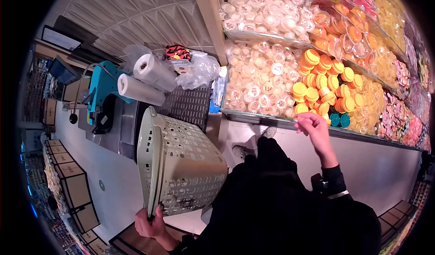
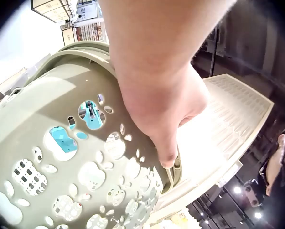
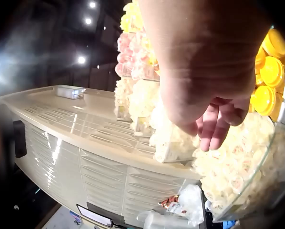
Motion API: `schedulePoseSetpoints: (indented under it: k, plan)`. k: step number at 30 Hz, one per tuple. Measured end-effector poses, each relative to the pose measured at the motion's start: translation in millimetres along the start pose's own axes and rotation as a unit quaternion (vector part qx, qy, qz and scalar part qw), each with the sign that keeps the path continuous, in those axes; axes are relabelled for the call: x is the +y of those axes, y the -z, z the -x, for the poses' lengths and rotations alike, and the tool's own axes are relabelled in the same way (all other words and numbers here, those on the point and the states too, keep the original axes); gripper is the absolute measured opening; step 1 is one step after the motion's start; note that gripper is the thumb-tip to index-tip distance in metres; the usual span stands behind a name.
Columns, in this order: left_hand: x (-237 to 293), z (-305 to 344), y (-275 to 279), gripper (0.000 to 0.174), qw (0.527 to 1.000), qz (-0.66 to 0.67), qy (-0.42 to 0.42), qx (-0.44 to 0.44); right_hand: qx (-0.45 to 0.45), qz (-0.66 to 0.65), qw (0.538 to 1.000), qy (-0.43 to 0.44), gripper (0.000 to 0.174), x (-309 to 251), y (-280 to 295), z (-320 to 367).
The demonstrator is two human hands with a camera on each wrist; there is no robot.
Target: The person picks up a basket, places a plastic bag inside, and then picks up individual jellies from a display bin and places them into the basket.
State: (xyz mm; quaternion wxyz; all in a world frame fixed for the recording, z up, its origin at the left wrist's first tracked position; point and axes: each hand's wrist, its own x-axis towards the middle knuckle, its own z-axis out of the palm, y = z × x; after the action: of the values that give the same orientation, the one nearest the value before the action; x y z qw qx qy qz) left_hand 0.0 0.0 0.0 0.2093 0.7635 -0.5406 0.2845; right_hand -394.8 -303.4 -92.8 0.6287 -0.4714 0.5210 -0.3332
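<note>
A pale green plastic basket (image 1: 190,164) with cut-out holes hangs at the person's left side. Its rim is gripped by the left hand (image 1: 152,228); in the left wrist view the thumb of that hand (image 2: 166,105) lies over the basket's edge (image 2: 85,152). Over the front edge of the display bins, the right hand (image 1: 315,130) is raised with fingers loosely bent and nothing visible in them. Beside it lie orange-lidded cups (image 1: 324,107) and white cups (image 1: 260,82). The right wrist view has the same hand (image 3: 204,95) in front of white cups (image 3: 238,167).
Plastic bag rolls (image 1: 154,71), a teal machine (image 1: 104,85) and crumpled clear plastic (image 1: 199,71) are on the counter at the left. Teal-lidded cups (image 1: 340,120) lie at the bin's front. A glass edge (image 1: 272,120) runs along the bins. The person's shoes (image 1: 244,152) are on the floor.
</note>
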Motion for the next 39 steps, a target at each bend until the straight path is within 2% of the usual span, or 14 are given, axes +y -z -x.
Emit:
schedulePoseSetpoints:
  k: [2,3,4,5,6,8,9,11,13,17,33,35,37,39]
  plan:
    - [-1.4,-12.0,5.3,0.04,1.0,-0.006,-0.014,-0.007,-0.047,0.028,0.994,0.091,0.022,-48.4,5.8,15.9]
    - [17.3,7.9,-7.8,0.04,1.0,0.019,0.019,-0.008,-0.062,0.106,0.984,0.131,0.021,-102.4,34.0,40.7]
    - [10.9,1.7,-2.4,0.04,1.0,0.014,-0.007,-0.008,-0.087,0.109,0.975,0.173,0.029,-144.5,39.3,69.1]
    - [6.4,-3.3,-0.5,0.04,1.0,0.01,-0.029,-0.006,-0.203,0.174,0.893,0.362,0.036,-174.2,66.0,80.1]
    - [2.6,-11.8,2.7,0.04,0.999,0.005,-0.049,0.002,-0.223,0.195,0.832,0.469,0.031,-220.1,58.7,104.9]
    - [3.5,-23.0,6.2,0.039,0.997,0.009,-0.07,0.003,-0.229,0.208,0.672,0.672,0.023,-310.5,44.3,153.8]
    - [4.5,-27.2,7.8,0.039,0.997,0.012,-0.078,-0.001,-0.209,0.235,0.592,0.742,0.023,-333.7,27.6,169.5]
    - [7.3,-34.6,10.6,0.038,0.995,0.019,-0.096,-0.015,-0.171,0.285,0.497,0.802,0.021,-337.5,-0.5,179.7]
    - [7.9,-34.9,13.0,0.038,0.995,0.021,-0.096,-0.027,-0.148,0.307,0.452,0.824,0.02,-331.6,-16.8,179.1]
    - [3.3,-30.6,8.2,0.037,0.994,0.048,-0.093,-0.023,-0.123,0.335,0.433,0.828,0.018,-319.6,-31.4,174.6]
    - [-1.9,-34.1,-1.0,0.034,0.996,0.04,-0.08,-0.002,-0.046,0.325,0.444,0.834,0.014,-329.4,-26.7,168.4]
    - [-3.4,-29.3,-3.3,0.035,0.997,0.03,-0.066,0.009,-0.008,0.3,0.465,0.833,0.014,-330.2,-17.1,155.9]
    - [-2.5,-29.7,-4.1,0.038,0.996,0.036,-0.084,0.015,0.056,0.269,0.521,0.808,0.015,-324.5,-6.5,125.4]
    - [-5.5,-20.6,-8.9,0.039,0.996,0.04,-0.068,0.032,0.128,0.253,0.62,0.732,0.015,-299.3,-3.7,74.3]
